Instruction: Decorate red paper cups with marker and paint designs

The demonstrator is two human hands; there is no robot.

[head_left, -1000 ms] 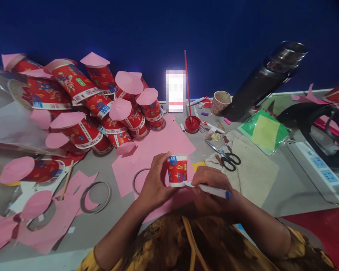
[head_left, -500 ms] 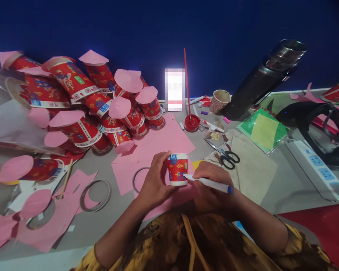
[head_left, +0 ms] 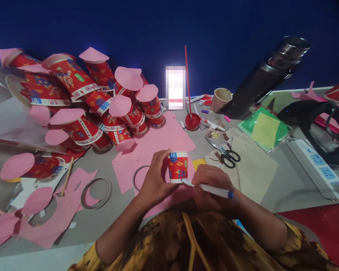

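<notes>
Between the thumb and fingers of my left hand (head_left: pixel 155 177) is a red paper cup (head_left: pixel 178 167) with white bands at its top and bottom. Blue, yellow and green print covers its side. My right hand (head_left: pixel 213 184) grips a white marker pen (head_left: pixel 211 189) with a blue end. The pen's blue tip is at the white band along the cup's lower edge. Under the hands lie sheets of pink paper (head_left: pixel 166 135). A roll of tape (head_left: pixel 135 180) is partly hidden behind my left hand.
Red cups with pink paper tops (head_left: pixel 81 128) are piled on the left. Pink paper scraps (head_left: pixel 51 222) and another tape roll (head_left: pixel 86 194) lie below them. Scissors (head_left: pixel 227 156), a red paint pot (head_left: pixel 192 122), a black flask (head_left: pixel 260 77) and a power strip (head_left: pixel 319 165) are to the right.
The pen tip has moved down from the cup's red printed side to its white bottom band. My right hand has lowered slightly with the pen; my left hand holds the cup as before.
</notes>
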